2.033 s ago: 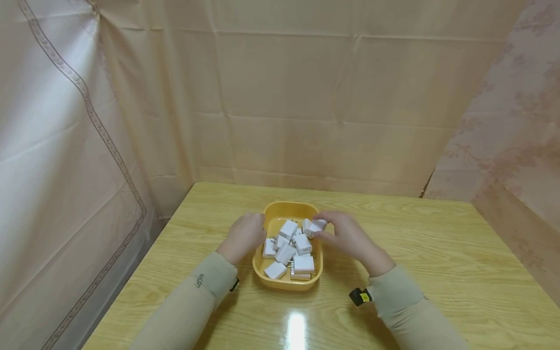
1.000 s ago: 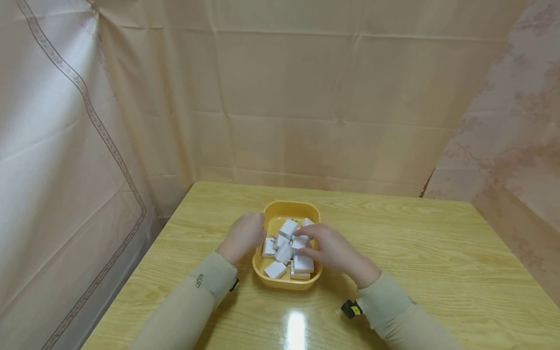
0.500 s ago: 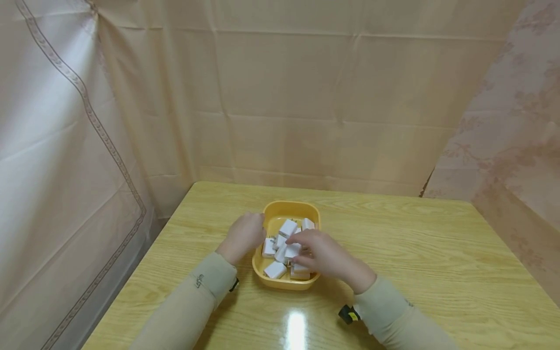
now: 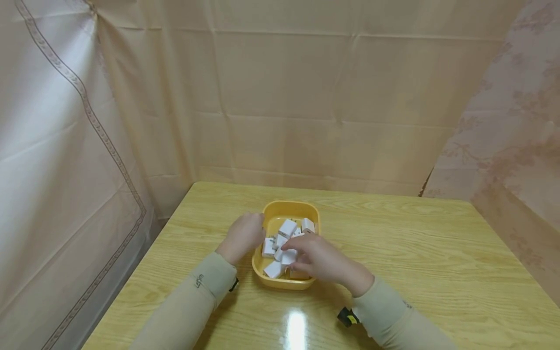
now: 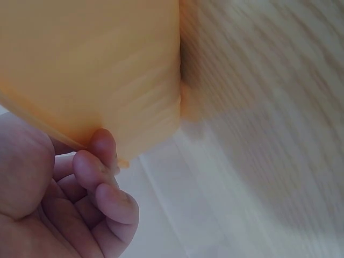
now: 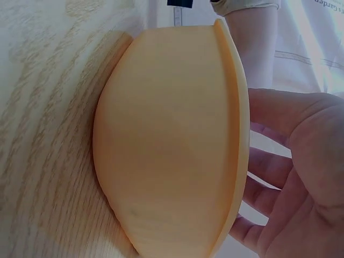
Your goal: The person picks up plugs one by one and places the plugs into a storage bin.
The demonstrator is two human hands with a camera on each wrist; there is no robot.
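A yellow plastic basin (image 4: 292,208) stands on the table with several white plug-in chargers (image 4: 287,228) heaped inside. My left hand (image 4: 245,237) pinches the basin's left rim; in the left wrist view, thumb and fingertips (image 5: 102,145) meet at that edge. Over the basin's right side reaches my right hand (image 4: 321,260), thumb and fingers around a white charger (image 4: 289,256) low among the others. The right wrist view shows the basin's outer wall (image 6: 166,140) with my right hand (image 6: 306,161) beyond the rim; that wall hides the charger.
The wood-grain table (image 4: 415,253) extends on both sides of the basin. Beige cloth (image 4: 280,107) hangs behind it, with pale cloth at left (image 4: 52,170) and right (image 4: 525,146). A black band (image 4: 347,317) sits at my right cuff.
My right hand has moved from the basin's far right side toward its near middle, a white charger between its fingers. My left hand has stayed on the rim.
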